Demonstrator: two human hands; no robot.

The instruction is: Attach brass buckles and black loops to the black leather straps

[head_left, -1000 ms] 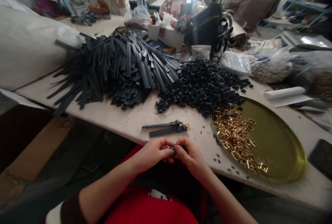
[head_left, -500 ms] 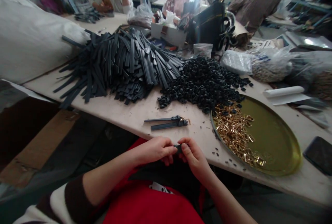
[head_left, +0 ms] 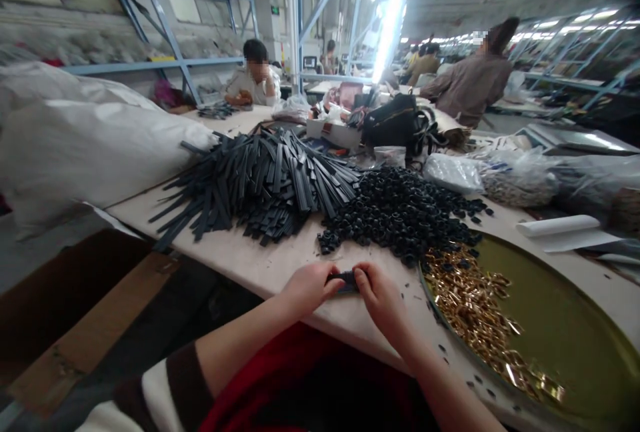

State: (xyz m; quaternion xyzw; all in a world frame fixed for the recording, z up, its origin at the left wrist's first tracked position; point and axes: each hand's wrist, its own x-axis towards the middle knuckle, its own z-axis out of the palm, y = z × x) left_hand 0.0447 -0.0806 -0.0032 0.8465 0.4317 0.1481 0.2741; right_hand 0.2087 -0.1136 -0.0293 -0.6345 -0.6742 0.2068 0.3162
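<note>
A short dark strap [head_left: 344, 279] runs between my two hands near the table's front edge. My left hand [head_left: 315, 287] is closed on its left end, thumb along the strap. My right hand [head_left: 376, 291] pinches the other end, and the fingers cover that end. Right under the strap a second dark edge shows, partly hidden by my hands. Beyond them lie a pile of black loops [head_left: 395, 209] and a heap of long dark straps [head_left: 270, 175]. To the right, gold buckles [head_left: 470, 312] fill one side of a round tray [head_left: 565, 325].
A large white sack [head_left: 100, 132] bulges at the left, above an open cardboard box [head_left: 95, 325]. Clear plastic bags [head_left: 453, 172] and a white paper roll [head_left: 557, 225] lie at the right. Across the table sits a person [head_left: 257, 82]; another person [head_left: 475, 82] stands farther right.
The view has tilted up. My hands have moved forward from the table edge to over the table, where two buckled straps lay; those straps are now mostly hidden by my hands.
</note>
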